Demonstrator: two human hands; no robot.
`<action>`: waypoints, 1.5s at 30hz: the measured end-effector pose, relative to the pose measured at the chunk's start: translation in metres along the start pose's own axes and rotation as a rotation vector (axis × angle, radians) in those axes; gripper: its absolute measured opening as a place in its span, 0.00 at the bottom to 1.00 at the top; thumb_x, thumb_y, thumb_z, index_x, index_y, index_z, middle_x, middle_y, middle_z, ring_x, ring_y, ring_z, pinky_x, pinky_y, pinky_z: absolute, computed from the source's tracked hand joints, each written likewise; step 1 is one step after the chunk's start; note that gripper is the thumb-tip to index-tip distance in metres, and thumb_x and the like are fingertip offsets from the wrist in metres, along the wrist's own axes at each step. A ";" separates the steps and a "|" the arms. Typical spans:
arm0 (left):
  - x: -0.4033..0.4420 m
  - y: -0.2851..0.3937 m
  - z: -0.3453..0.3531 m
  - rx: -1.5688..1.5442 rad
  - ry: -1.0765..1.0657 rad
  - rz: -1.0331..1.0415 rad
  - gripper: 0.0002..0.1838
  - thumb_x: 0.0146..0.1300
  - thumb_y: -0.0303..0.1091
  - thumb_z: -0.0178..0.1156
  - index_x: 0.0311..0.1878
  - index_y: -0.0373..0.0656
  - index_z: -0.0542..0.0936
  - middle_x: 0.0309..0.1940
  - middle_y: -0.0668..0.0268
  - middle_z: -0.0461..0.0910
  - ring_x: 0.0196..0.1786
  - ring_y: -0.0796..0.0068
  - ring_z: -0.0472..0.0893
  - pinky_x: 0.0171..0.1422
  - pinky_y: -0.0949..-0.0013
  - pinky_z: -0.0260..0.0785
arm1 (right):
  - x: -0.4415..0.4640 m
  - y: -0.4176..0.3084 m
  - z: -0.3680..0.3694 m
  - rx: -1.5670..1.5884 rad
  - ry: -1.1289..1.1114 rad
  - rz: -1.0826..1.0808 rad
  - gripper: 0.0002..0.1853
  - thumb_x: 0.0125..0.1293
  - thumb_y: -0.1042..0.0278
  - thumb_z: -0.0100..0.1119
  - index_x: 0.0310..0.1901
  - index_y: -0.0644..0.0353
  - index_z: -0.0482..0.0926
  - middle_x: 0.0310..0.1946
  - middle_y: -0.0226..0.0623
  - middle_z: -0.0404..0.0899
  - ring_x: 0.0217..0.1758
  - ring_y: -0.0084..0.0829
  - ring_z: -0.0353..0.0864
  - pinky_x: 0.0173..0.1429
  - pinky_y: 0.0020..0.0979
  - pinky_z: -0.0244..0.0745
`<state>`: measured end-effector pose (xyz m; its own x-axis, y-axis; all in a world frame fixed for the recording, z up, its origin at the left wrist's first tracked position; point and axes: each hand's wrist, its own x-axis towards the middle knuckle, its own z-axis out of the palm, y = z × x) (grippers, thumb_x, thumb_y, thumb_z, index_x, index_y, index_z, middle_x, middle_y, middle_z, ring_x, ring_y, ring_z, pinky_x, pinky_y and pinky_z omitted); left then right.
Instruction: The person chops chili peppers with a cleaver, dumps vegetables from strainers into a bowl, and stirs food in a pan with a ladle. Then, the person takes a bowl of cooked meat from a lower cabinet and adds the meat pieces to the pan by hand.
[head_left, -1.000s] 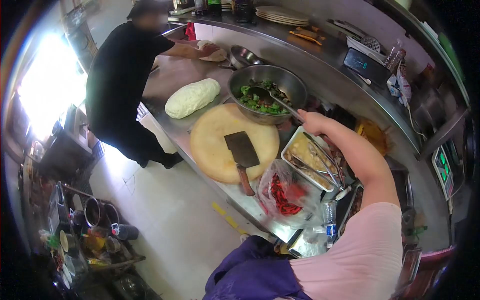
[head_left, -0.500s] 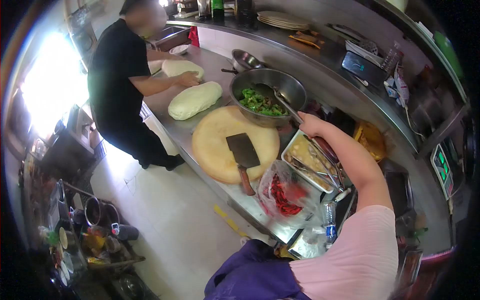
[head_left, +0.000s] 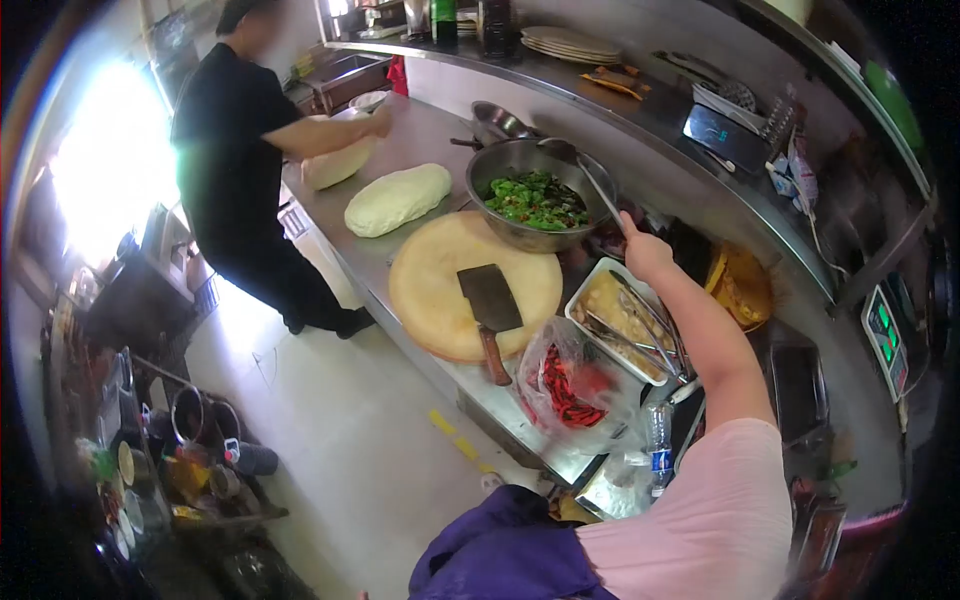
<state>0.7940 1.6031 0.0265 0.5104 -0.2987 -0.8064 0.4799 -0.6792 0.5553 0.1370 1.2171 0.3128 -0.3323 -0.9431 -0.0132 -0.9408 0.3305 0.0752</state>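
My right hand (head_left: 648, 252) is closed round the handle of a long metal ladle (head_left: 598, 188). The ladle's dark head is at the far rim of a large steel bowl (head_left: 480, 212), above chopped green vegetables (head_left: 530, 200) with brown bits and dark liquid. Just below my wrist sits a white tray (head_left: 655, 378) of pale food in liquid, with metal tongs (head_left: 625, 335) lying across it. Left of the tray, a cleaver (head_left: 490, 300) with a wooden handle rests on a round wooden board (head_left: 425, 290). My left hand is not in view.
A clear bag of red chillies (head_left: 570, 390) and a plastic bottle (head_left: 659, 445) stand near the counter edge. A large dough piece (head_left: 398, 200) lies beyond the board. Farther left, a co-worker (head_left: 225, 150) in black handles another dough piece (head_left: 338, 165). A shelf (head_left: 640, 130) overhangs the back.
The ladle's head has risen from among the greens to the bowl's far rim, my right hand shifting slightly right. The co-worker's dough has moved left, with one hand raised off it.
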 end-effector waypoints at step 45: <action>-0.025 -0.317 -0.539 -1.608 1.058 -0.357 0.16 0.63 0.46 0.58 0.29 0.44 0.69 0.17 0.67 0.66 0.15 0.73 0.65 0.16 0.67 0.58 | -1.248 -1.169 0.117 0.137 -1.550 -1.747 0.07 0.58 0.69 0.57 0.34 0.64 0.78 0.22 0.35 0.75 0.20 0.29 0.76 0.24 0.33 0.73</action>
<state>1.0134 2.1872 -0.0198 0.1171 0.5623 -0.8186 0.4255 0.7164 0.5530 1.6437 2.0118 0.1242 0.7691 0.4661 -0.4372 -0.2610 -0.3954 -0.8806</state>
